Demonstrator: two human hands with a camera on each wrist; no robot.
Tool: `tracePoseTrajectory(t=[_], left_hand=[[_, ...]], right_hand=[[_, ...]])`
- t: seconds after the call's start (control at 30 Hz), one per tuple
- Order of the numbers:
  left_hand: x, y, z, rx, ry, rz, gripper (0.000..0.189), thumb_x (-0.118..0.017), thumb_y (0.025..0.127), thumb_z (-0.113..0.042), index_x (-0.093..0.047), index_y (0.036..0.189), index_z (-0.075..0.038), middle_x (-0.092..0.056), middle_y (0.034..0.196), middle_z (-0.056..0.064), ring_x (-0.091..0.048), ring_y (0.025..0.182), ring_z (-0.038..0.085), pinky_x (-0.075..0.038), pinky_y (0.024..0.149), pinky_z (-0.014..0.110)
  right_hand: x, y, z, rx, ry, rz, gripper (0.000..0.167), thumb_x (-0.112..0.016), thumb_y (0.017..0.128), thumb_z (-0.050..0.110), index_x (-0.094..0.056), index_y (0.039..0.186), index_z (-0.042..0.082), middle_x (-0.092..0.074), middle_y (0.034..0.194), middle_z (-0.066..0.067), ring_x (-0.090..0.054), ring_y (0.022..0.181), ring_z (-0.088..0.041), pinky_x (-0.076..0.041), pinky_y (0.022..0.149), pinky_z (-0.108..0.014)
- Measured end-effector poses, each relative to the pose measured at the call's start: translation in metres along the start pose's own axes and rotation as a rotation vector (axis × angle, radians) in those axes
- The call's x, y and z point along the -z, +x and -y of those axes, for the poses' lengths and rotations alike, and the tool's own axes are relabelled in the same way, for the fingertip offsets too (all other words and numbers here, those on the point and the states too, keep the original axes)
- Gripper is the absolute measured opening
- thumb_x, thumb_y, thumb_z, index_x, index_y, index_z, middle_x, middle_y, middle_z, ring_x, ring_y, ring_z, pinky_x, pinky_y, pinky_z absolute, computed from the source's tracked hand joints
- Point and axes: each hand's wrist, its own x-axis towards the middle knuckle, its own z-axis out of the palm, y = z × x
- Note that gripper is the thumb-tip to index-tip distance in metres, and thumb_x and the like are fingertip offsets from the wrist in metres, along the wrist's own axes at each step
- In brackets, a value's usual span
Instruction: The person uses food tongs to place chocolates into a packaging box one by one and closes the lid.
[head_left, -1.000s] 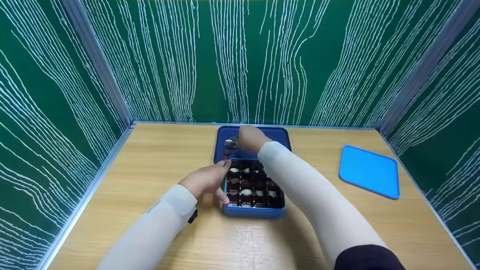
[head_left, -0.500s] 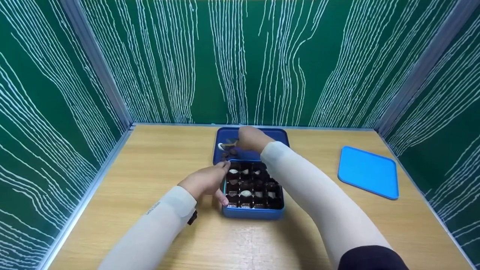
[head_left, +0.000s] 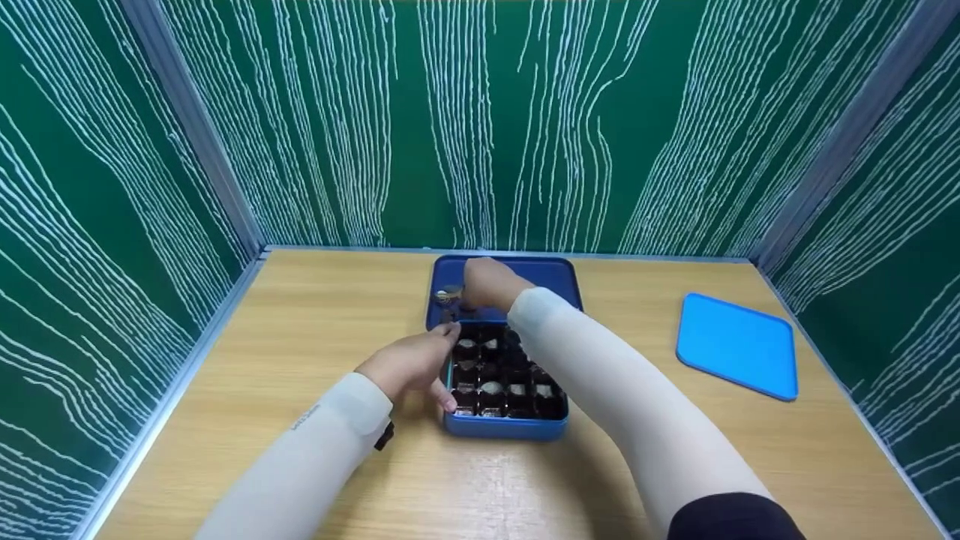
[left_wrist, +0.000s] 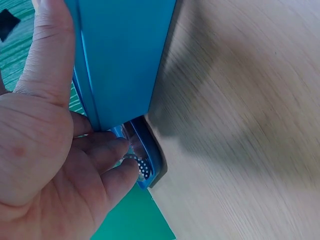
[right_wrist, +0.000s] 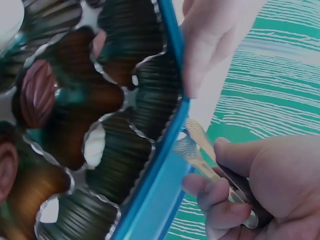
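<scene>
A square blue tin [head_left: 506, 428] stands in the middle of the table, with a dark brown divided insert inside. Several chocolates sit in its compartments, such as a pale round chocolate [head_left: 491, 388]. My left hand [head_left: 409, 361] grips the tin's left side, its thumb near the front corner and fingertips by the back corner. Beyond the tin lies a dark blue tray [head_left: 540, 271] bearing several dark pieces. Over that tray, my right hand [head_left: 489, 283] holds small metal tongs [right_wrist: 199, 161], seen in the right wrist view. Whether anything sits between the tong tips, I cannot tell.
A bright blue square lid [head_left: 736, 345] lies on the right of the wooden table [head_left: 330, 300]. Green walls [head_left: 517, 127] with white wavy lines enclose the back and both sides. The right forearm covers part of the tin's right half in the head view.
My right hand with the tongs has shifted slightly left and nearer over the dark blue tray. A white spot seen at the tong tips half a second ago no longer shows clearly. The left hand stays put.
</scene>
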Motion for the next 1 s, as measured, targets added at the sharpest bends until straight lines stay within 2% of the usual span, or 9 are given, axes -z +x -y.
tracePoseTrajectory(t=[0.17,0.27,0.37,0.5,0.6,0.8,0.83,0.9,1.0], left_hand=[[0.000,-0.001,0.000,0.013,-0.038,-0.003,0.155,-0.104,0.071,-0.053,-0.007,0.183,-0.009,-0.008,0.193,0.017,-0.026,0.174,0.045,-0.027,0.144,0.057],[0.000,-0.001,-0.001,0.012,-0.060,-0.001,0.156,-0.104,0.071,-0.053,-0.006,0.183,-0.009,-0.006,0.193,0.017,-0.023,0.175,0.044,-0.025,0.145,0.057],[-0.001,-0.001,-0.001,0.015,-0.081,0.005,0.156,-0.104,0.072,-0.053,-0.005,0.184,-0.010,-0.003,0.193,0.015,-0.018,0.177,0.042,-0.021,0.146,0.056],[-0.001,-0.004,0.000,0.035,-0.146,0.009,0.154,-0.105,0.073,-0.045,-0.002,0.184,-0.014,0.001,0.194,0.012,-0.007,0.179,0.040,-0.012,0.147,0.055],[-0.002,-0.006,-0.001,0.051,-0.181,0.015,0.153,-0.104,0.073,-0.040,-0.001,0.184,-0.017,0.004,0.194,0.009,-0.005,0.179,0.040,-0.010,0.147,0.056],[-0.002,-0.006,-0.002,0.052,-0.146,0.024,0.152,-0.103,0.074,-0.043,-0.001,0.184,-0.017,0.004,0.194,0.009,-0.008,0.178,0.041,-0.014,0.147,0.057],[-0.002,-0.005,-0.002,0.046,-0.126,0.027,0.152,-0.103,0.075,-0.044,-0.001,0.184,-0.016,0.003,0.194,0.010,-0.010,0.178,0.041,-0.016,0.147,0.056],[-0.001,-0.004,-0.003,0.034,-0.096,0.030,0.151,-0.103,0.076,-0.045,-0.002,0.184,-0.014,0.002,0.194,0.012,-0.012,0.178,0.041,-0.018,0.146,0.056],[-0.001,-0.003,-0.004,0.022,-0.071,0.036,0.151,-0.103,0.076,-0.047,-0.002,0.184,-0.012,0.000,0.193,0.013,-0.014,0.178,0.041,-0.020,0.146,0.055]], right_hand=[[0.009,-0.012,-0.002,0.001,-0.025,0.022,0.009,-0.078,0.103,0.013,-0.081,0.097,0.007,-0.072,0.091,-0.004,-0.054,0.076,-0.021,-0.048,0.071,-0.037],[0.014,-0.020,-0.009,0.004,-0.069,0.033,0.007,-0.077,0.103,0.012,-0.080,0.099,0.008,-0.072,0.092,-0.003,-0.055,0.076,-0.020,-0.050,0.071,-0.036],[0.019,-0.027,-0.020,0.013,-0.118,0.041,0.018,-0.074,0.107,0.015,-0.071,0.089,0.012,-0.064,0.083,-0.001,-0.053,0.073,-0.019,-0.049,0.070,-0.036],[0.028,-0.037,-0.041,0.016,-0.163,0.036,0.043,-0.074,0.111,0.038,-0.055,0.078,0.018,-0.051,0.076,0.002,-0.050,0.069,-0.018,-0.049,0.069,-0.036],[0.036,-0.047,-0.059,0.022,-0.189,0.021,0.048,-0.076,0.109,0.049,-0.055,0.080,0.017,-0.053,0.077,0.001,-0.052,0.070,-0.019,-0.054,0.070,-0.038],[0.051,-0.068,-0.076,0.029,-0.210,-0.034,0.019,-0.077,0.106,0.022,-0.068,0.099,0.007,-0.072,0.096,-0.010,-0.065,0.084,-0.026,-0.065,0.088,-0.047],[0.054,-0.070,-0.077,0.024,-0.219,-0.034,0.019,-0.075,0.107,0.021,-0.067,0.096,0.008,-0.071,0.093,-0.009,-0.064,0.083,-0.026,-0.064,0.086,-0.046],[0.058,-0.073,-0.079,0.024,-0.239,-0.028,0.031,-0.073,0.110,0.026,-0.061,0.085,0.012,-0.064,0.083,-0.006,-0.059,0.078,-0.024,-0.060,0.079,-0.043],[0.060,-0.077,-0.083,0.023,-0.277,-0.027,0.032,-0.069,0.110,0.020,-0.056,0.081,0.014,-0.057,0.079,-0.002,-0.053,0.075,-0.023,-0.056,0.075,-0.043]])
